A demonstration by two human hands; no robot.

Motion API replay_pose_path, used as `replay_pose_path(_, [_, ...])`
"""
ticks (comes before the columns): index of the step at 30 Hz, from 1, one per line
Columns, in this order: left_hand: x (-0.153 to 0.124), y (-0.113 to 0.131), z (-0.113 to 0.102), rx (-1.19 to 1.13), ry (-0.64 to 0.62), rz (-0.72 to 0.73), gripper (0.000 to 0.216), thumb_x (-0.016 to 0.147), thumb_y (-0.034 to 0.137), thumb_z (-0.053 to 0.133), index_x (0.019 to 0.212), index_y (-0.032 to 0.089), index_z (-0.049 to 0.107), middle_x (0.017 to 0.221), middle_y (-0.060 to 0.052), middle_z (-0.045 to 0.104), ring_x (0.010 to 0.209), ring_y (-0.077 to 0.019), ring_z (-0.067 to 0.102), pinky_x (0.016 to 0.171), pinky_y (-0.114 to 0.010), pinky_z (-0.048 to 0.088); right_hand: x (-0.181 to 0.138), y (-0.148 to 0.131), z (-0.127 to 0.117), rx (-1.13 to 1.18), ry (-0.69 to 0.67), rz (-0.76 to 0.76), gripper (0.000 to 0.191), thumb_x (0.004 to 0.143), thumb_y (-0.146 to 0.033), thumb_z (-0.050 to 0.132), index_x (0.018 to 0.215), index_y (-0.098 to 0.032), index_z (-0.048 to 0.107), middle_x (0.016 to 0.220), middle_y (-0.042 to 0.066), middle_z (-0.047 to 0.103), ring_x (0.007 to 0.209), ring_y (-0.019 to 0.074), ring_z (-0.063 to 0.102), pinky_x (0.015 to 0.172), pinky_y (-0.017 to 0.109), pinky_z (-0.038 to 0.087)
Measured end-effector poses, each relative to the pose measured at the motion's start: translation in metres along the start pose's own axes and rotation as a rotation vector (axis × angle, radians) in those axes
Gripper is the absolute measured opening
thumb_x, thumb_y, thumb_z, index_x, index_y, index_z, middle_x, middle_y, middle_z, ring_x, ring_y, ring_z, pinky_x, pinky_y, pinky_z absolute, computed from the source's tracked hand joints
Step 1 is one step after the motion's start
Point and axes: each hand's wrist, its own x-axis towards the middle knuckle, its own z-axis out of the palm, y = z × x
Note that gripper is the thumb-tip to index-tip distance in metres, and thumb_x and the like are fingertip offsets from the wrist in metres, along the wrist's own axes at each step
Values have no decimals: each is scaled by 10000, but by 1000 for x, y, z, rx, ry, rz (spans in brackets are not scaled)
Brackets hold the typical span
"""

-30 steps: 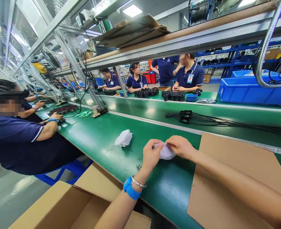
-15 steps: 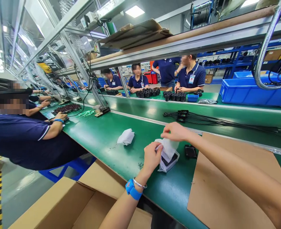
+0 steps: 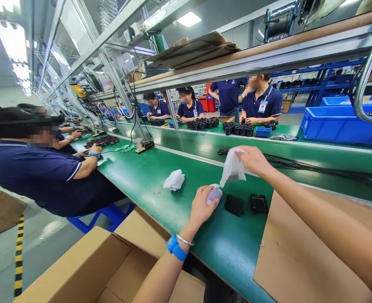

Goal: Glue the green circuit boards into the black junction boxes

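Note:
My right hand is raised over the green bench, its fingers pinching a limp white wrapping sheet that hangs down. Lower and to the left, my left hand is closed around a bunched white wrapper; I cannot tell whether anything is inside. The two white pieces come close together at one corner. Just right of my left hand, a flat black square part lies bare on the bench. Beside it sits a second black square part with a raised rim. A crumpled white wrapper rests farther left.
A flat cardboard sheet covers the bench at right, under my right forearm. An open cardboard box stands below the bench edge. Black cables lie behind my right hand. A co-worker sits at left; others work across the bench.
The white wrapping came off the black part, which now lies uncovered on the bench. My right hand rose with the sheet. The view turned slightly left.

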Motion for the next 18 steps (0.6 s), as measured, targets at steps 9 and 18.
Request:
replay_pose_path(9, [10,-9,-8,-503,116,-342,455,771,388,662,1145,131,619,1075,-125,685,852,-198,660,737,-293,507,7,-3,-6,-34,-67,49,299,726,-208,448,825,-173,728,910,41,722,815,209,610,673,243,428])
replay_pose_path(18, [15,5,-7,-781,185,-427,398,825,312,594,1192,160,576,1132,-110,656,783,-181,667,608,-269,518,-5,-13,10,-160,18,-61,453,878,-233,235,1098,-120,614,936,102,662,827,221,587,649,286,416])
